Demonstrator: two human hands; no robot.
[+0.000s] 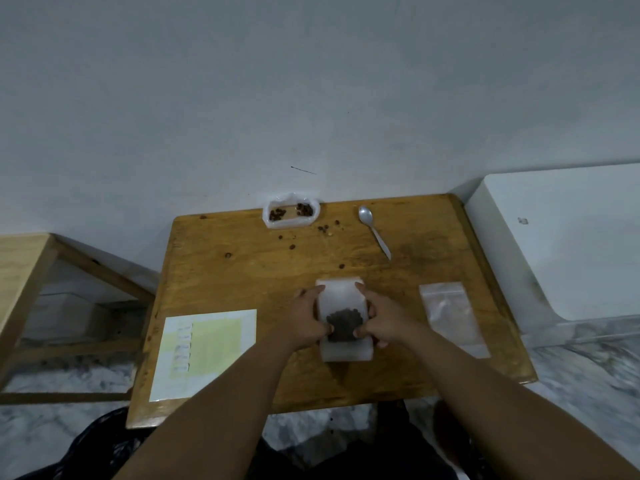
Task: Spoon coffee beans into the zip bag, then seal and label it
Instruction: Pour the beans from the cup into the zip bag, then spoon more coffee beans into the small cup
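Two hands: both are closed on the clear plastic zip bag (343, 306), which lies flat near the middle of the worn brown wooden table (242, 271), the landmark for every place below.
Left hand (306, 318): fingers curl round the bag's left edge, thumb tip pressed on the film beside the beans.
Right hand (379, 320): mirrors it on the bag's right edge, thumb down on the film.
Bag contents: a dark clump of roasted coffee beans (344, 323) sits in the bag's nearer half; the far half looks empty and pale.
Step in hand: probably flattening the bag for sealing, since spooning looks finished.
Doing it well: I would nudge the beans away from the zip end, press the air out, then pinch the strip from one corner across to the other. Which end carries the zip I cannot tell.
Risk: a bean caught in the track would keep it from closing.
Label sheet: a white and pale yellow paper sheet (207, 351) lies on the table's near left part, ready for labelling.
Spare bag: an empty clear zip bag (450, 313) lies on the table's right side.
Spoon: a small white plastic spoon (374, 230) rests idle toward the table's far right.
Supply: a white plastic tub (291, 213) with few beans left stands at the table's far edge; loose spilled beans (327, 227) lie just in front of it.
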